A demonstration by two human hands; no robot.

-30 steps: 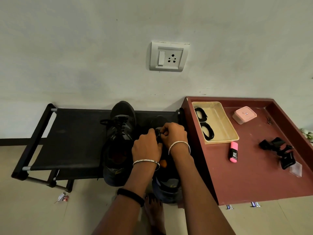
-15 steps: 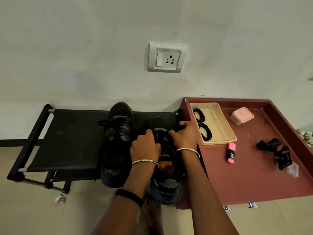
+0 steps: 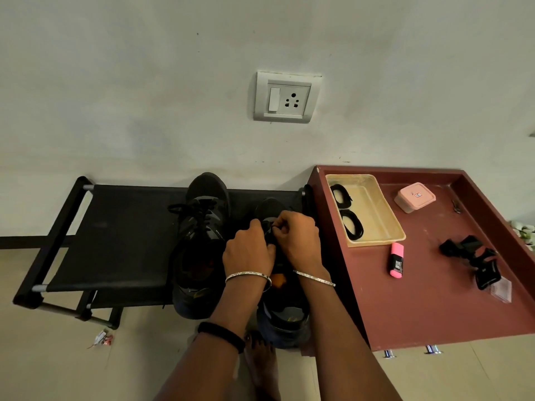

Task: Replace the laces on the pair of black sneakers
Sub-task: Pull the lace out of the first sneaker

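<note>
**Position of work.** The right-hand black fabric sneaker (image 3: 285,316) lies on the black fabric shoe rack (image 3: 121,233). Its long axis runs near to far, toe towards the wall and heel overhanging the near edge. The left-hand black laced sneaker (image 3: 202,227) lies just beside it, parallel.

**Hands.** The left hand (image 3: 249,250) and right hand (image 3: 301,238) meet over the far half of the right-hand sneaker. Both have fingers curled tight, pinching at its lacing. The strand itself cannot be made out, dark on dark.

**Governing relation.** Two coiled black laces (image 3: 352,227) lie in the beige plastic tray (image 3: 376,215) on the maroon table (image 3: 434,299), right of the hands. The right hand is the nearer; fetching one would likely fall to it.
</note>
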